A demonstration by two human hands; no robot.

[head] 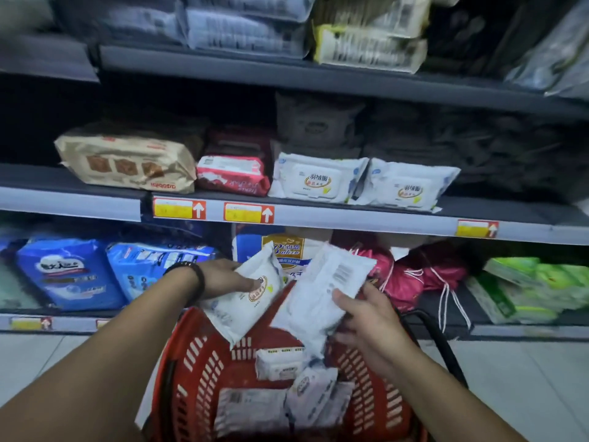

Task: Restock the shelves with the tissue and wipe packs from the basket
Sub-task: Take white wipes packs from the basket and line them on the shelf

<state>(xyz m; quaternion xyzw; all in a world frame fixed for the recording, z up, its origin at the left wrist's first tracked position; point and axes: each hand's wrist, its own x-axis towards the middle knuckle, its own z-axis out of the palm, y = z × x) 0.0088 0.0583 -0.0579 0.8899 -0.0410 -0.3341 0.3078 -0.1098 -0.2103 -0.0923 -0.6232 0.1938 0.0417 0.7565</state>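
Observation:
A red plastic basket (197, 368) stands on the floor below me with several white wipe packs (280, 365) lying in it. My left hand (223, 277) grips a white wipe pack (245, 301) with a round gold label, held above the basket. My right hand (366, 317) grips a second white wipe pack (322, 291), barcode side facing me. Two matching white packs (315, 180) lie flat on the middle shelf (366, 216) just above my hands.
A beige tissue pack (127, 157) and a red pack (234, 173) share the middle shelf on the left. The low shelf holds blue packs (70, 272), pink drawstring bags (414, 272) and green packs (526, 288). More packs fill the top shelf. The basket's black handle (439, 342) hangs right.

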